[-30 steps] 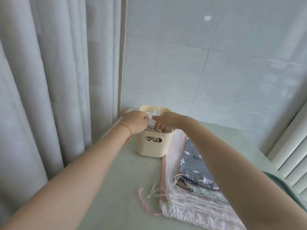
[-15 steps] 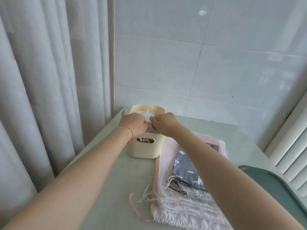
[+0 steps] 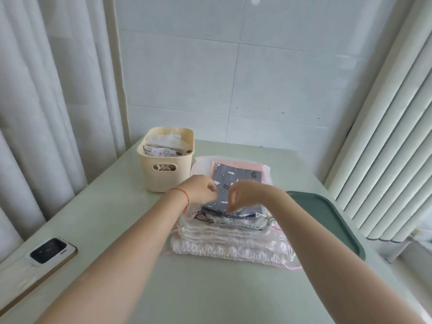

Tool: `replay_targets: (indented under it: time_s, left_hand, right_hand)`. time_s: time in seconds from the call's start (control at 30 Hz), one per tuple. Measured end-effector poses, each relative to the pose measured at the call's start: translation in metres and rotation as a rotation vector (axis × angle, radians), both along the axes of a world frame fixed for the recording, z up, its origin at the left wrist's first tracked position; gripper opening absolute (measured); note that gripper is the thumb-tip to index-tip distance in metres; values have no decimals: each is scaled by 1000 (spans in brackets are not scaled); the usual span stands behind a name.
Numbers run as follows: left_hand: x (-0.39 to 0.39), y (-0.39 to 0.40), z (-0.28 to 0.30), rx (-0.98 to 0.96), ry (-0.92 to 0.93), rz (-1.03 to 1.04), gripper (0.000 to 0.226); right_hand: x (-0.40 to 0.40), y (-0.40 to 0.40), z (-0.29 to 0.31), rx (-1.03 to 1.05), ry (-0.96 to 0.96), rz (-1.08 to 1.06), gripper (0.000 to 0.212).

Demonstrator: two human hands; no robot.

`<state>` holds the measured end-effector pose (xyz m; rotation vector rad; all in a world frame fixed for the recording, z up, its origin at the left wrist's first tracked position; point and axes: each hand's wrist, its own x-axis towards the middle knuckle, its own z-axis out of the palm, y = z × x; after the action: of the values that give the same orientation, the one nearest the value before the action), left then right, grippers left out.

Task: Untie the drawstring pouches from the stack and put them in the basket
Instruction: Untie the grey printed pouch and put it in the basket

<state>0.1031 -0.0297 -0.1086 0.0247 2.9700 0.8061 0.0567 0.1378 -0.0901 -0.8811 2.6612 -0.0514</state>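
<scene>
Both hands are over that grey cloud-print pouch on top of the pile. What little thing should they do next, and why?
Probably pinch and loosen its drawstring. The left hand and right hand hover at the gathered near edge of the grey pouch, which tops the stack; the basket already holds others.

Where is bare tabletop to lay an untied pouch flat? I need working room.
Bare table lies between the phone and the pouch stack, and nearer than the stack. Crowded: stack between basket and green tray, under both hands.
</scene>
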Motion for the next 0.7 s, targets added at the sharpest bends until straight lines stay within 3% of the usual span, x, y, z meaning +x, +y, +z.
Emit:
replay_targets:
  time_s: [0.1, 0.23, 0.37, 0.5, 0.57, 0.63, 0.7]
  left_hand:
    - [5, 9, -14, -123, -121, 4, 23]
    - [7, 9, -32, -306, -5, 137, 16]
    - [6, 9, -42, -259, 92, 255, 18]
    - [-1, 11, -48, 20, 205, 307, 9]
    - [-11, 11, -49, 206, 238, 344, 16]
    - [-21, 12, -47, 364, 247, 371, 17]
    - [-27, 11, -42, 454, 261, 401, 12]
  right_hand:
    - [10, 20, -9, 57, 81, -1, 26]
    - [14, 36, -19, -5, 330, -81, 13]
    - [10, 47, -32, -140, 448, -236, 7]
    - [-2, 47, -43, -230, 471, -346, 8]
    - [-11, 45, -44, -325, 407, -347, 8]
    - [-17, 46, -39, -427, 156, -334, 31]
    - [-16, 46, -31, -403, -69, -272, 53]
